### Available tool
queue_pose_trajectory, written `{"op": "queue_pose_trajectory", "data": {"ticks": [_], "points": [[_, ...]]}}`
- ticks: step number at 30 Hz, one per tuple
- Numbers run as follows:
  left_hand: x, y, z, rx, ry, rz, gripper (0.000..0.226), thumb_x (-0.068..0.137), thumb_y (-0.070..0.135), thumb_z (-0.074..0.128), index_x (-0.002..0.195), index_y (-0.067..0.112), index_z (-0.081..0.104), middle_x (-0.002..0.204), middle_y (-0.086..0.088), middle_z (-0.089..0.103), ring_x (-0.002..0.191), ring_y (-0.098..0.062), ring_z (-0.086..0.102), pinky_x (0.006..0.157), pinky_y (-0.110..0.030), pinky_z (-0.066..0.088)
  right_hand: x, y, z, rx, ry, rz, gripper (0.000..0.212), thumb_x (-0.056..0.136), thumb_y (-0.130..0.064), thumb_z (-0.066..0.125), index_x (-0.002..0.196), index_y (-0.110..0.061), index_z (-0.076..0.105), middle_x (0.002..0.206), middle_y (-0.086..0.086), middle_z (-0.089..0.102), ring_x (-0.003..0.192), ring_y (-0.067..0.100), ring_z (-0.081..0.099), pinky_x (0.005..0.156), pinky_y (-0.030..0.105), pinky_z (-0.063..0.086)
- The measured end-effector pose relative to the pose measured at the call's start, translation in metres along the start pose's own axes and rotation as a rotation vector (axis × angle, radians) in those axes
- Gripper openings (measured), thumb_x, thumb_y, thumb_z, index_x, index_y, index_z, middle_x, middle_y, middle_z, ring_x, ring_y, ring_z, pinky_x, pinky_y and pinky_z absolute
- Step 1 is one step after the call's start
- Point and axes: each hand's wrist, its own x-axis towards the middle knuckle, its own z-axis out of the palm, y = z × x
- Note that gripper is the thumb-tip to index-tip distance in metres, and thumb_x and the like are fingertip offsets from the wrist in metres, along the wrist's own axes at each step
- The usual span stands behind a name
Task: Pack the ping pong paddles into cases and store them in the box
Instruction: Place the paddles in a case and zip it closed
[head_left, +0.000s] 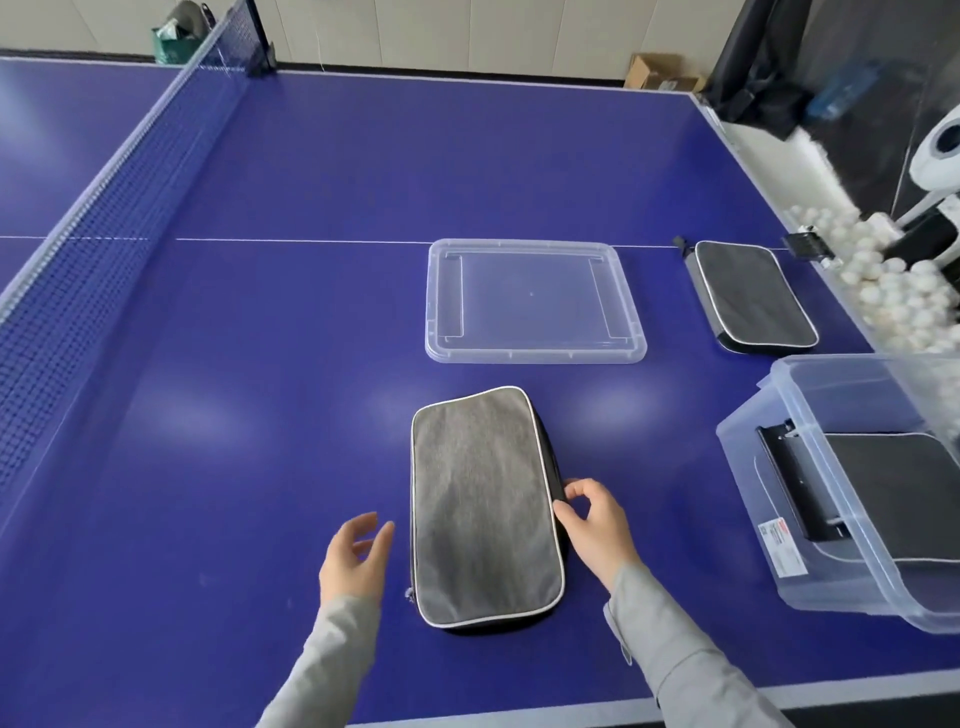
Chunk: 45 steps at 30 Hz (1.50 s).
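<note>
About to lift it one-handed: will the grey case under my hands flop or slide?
The grey case lies flat and holds its outline, so it probably stays fairly stiff. Its fabric face likely grips well; the smooth table may let it slide.

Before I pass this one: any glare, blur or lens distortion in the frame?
Head view: soft pale glare patches on the blue table around the grey case; wide-angle bending curves the net and table edges; the ball pile at far right is smeared; both hands are sharp.
</note>
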Motion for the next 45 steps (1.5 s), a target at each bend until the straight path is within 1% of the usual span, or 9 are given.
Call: {"op": "queue_pose_trajectory", "data": {"ticks": [4,7,12,18,24,28,31,40,45], "points": [[0.025,0.009,0.019,0.016,-0.128,-0.174,0.04,0.086,0.031,0.067,0.122,0.019,0.055,0.117,0.0,0.061,0.104,-0.024,0.058,0.094,-0.038,0.047,0.009,0.02,0.013,-0.019,-0.002,0.11,0.014,0.089,-0.008,0.058,0.103,-0.004,0.057,0.113,0.009,0.057,0.107,0.023,0.051,0.088,0.026,0.036],[0.034,0.013,0.033,0.006,-0.223,-0.245,0.057,0.083,0.034,0.07,0.132,0.016,0.047,0.112,0.002,0.06,0.105,-0.023,0.057,0.101,-0.046,0.045,0.011,0.028,0.02,-0.035,0.01,0.142,0.011,0.091,-0.007,0.055,0.102,-0.007,0.055,0.107,0.007,0.056,0.097,0.021,0.049,0.083,0.025,0.035],[0.042,0.017,0.049,0.105,-0.271,-0.263,0.059,0.075,0.04,0.077,0.124,0.015,0.053,0.112,-0.004,0.064,0.102,-0.026,0.063,0.096,-0.045,0.049,0.014,0.037,0.027,-0.03,0.04,0.159,0.008,0.092,-0.004,0.05,0.097,-0.01,0.052,0.096,0.006,0.058,0.089,0.024,0.051,0.075,0.024,0.034],[0.044,0.023,0.057,0.169,-0.305,-0.257,0.06,0.066,0.04,0.084,0.113,0.018,0.053,0.105,-0.004,0.064,0.097,-0.026,0.064,0.092,-0.042,0.051,0.017,0.041,0.027,-0.04,0.074,0.164,0.023,0.091,0.004,0.044,0.104,-0.006,0.059,0.096,0.007,0.063,0.087,0.023,0.056,0.074,0.023,0.038],[0.041,0.026,0.066,0.083,-0.361,-0.27,0.061,0.064,0.027,0.087,0.111,0.014,0.052,0.105,-0.006,0.063,0.09,-0.023,0.064,0.074,-0.032,0.052,0.021,0.042,0.023,-0.104,0.046,0.113,0.035,0.087,0.011,0.038,0.104,-0.006,0.064,0.09,0.001,0.064,0.084,0.017,0.057,0.073,0.017,0.039],[0.043,0.025,0.071,-0.019,-0.395,-0.326,0.062,0.063,0.02,0.088,0.111,0.013,0.05,0.107,-0.009,0.063,0.094,-0.028,0.065,0.082,-0.041,0.055,0.022,0.043,0.022,-0.124,0.042,0.094,0.035,0.086,0.012,0.039,0.104,-0.006,0.064,0.09,0.001,0.065,0.083,0.017,0.057,0.071,0.014,0.038],[0.043,0.025,0.071,-0.07,-0.419,-0.362,0.061,0.061,0.018,0.089,0.11,0.015,0.053,0.103,-0.008,0.067,0.086,-0.025,0.068,0.067,-0.033,0.055,0.024,0.042,0.021,-0.134,0.044,0.11,0.036,0.086,0.012,0.039,0.106,-0.006,0.064,0.097,0.006,0.068,0.087,0.018,0.057,0.075,0.019,0.04],[0.036,0.024,0.072,-0.175,-0.394,-0.36,0.053,0.053,0.011,0.09,0.097,0.02,0.062,0.098,-0.007,0.07,0.082,-0.027,0.069,0.063,-0.031,0.054,0.015,0.047,0.013,-0.029,0.086,0.159,0.029,0.096,-0.002,0.039,0.111,-0.011,0.063,0.099,0.002,0.066,0.088,0.018,0.057,0.075,0.022,0.04],[0.023,0.026,0.073,-0.23,-0.362,-0.285,0.05,0.062,0.009,0.086,0.099,0.027,0.058,0.092,-0.004,0.07,0.069,-0.019,0.07,0.047,-0.025,0.053,0.01,0.051,0.007,0.008,0.093,0.181,0.025,0.098,-0.012,0.04,0.11,-0.015,0.062,0.094,0.001,0.065,0.088,0.02,0.058,0.071,0.026,0.04]]}}
